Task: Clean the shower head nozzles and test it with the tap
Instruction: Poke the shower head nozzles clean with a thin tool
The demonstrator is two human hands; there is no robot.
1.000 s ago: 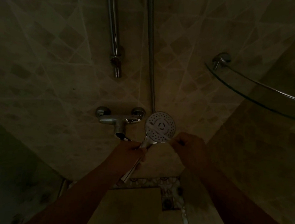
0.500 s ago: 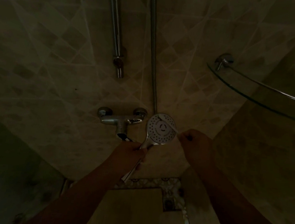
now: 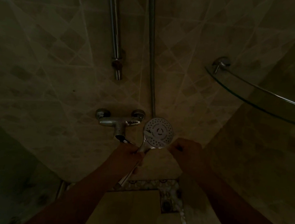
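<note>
Chrome tap [image 3: 118, 121] sits on the tiled wall; just right of it our left hand [image 3: 130, 152] grips the shower head [image 3: 159, 133] by its handle. Our right hand [image 3: 187, 151] is curled at its rim, holding we cannot tell what. In this gloom we could miss clogged nozzles.

The shower head [image 3: 158, 132] showed a pale, whitish face dotted with rings of small dark nozzle holes around a darker ring at its centre, its rim and handle shiny chrome. The tap [image 3: 118, 121], the wall rail [image 3: 115, 34] and the hose [image 3: 152, 49] were the same silvery chrome, dulled by the dim light. The wall tiles [image 3: 55, 53] were beige with a lattice of pale diagonal lines and darker brown diamonds, and a patterned mosaic border [image 3: 154, 184] of dark and light shapes ran below them.
</note>
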